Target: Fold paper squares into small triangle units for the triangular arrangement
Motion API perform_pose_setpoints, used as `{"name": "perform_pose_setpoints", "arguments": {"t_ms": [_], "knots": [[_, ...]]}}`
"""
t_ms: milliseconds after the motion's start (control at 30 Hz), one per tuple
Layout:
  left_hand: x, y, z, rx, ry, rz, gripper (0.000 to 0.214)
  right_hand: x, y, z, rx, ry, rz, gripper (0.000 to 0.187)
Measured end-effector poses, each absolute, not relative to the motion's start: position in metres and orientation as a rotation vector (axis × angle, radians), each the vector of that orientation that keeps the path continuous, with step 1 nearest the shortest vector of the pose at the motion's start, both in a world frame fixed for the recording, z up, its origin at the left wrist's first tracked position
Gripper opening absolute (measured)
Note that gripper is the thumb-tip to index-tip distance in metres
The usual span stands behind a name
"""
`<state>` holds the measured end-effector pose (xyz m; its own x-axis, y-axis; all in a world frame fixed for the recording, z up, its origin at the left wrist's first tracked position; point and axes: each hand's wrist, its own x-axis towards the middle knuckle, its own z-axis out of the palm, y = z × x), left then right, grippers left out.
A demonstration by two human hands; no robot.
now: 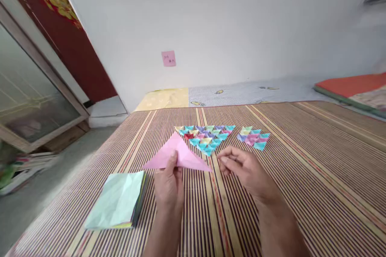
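My left hand (169, 184) pinches the lower edge of a pink paper folded into a wide triangle (177, 153), held just above the striped mat (301, 160). To its right, my right hand (243, 166) hovers with fingers loosely curled and nothing in them, its fingertips close to the triangle's right tip. Just beyond the pink paper lies a large triangular arrangement of small folded coloured triangles (206, 137). A smaller cluster of the same pieces (253, 137) sits to the right of it.
A stack of square coloured papers (119, 200), pale green on top, lies at my left on the mat. A pink note (168, 58) sticks on the white wall. A glass door (27, 88) and floor are at left; folded bedding (352, 88) at far right.
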<state>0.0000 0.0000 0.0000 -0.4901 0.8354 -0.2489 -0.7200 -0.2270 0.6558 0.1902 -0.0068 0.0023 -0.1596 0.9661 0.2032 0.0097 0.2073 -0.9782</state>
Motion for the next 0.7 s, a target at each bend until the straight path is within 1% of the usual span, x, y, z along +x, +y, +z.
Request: {"name": "perform_pose_setpoints", "arguments": {"t_ms": [133, 233, 333, 467, 600, 700], "knots": [[-0.001, -0.003, -0.003, 0.201, 0.895, 1.875, 0.009, 0.182, -0.008, 0.001, -1.035, -1.567, 1.166, 0.012], [0.002, -0.002, -0.006, 0.232, 0.883, 1.901, 0.013, 0.157, -0.012, 0.002, -0.965, -1.655, 1.260, 0.008], [0.008, -0.003, -0.007, 0.268, 0.854, 1.906, 0.017, 0.120, -0.015, -0.003, -0.769, -1.437, 1.313, 0.016], [0.016, -0.009, -0.003, 0.257, 0.826, 1.880, 0.014, 0.087, -0.013, -0.013, -0.818, -1.139, 1.108, 0.018], [0.018, -0.012, 0.003, 0.218, 0.851, 1.838, 0.015, 0.085, -0.010, -0.016, -0.814, -1.140, 0.922, 0.017], [0.016, -0.011, 0.005, 0.192, 0.864, 1.842, 0.018, 0.090, -0.009, -0.016, -0.827, -1.157, 0.901, 0.021]]}}
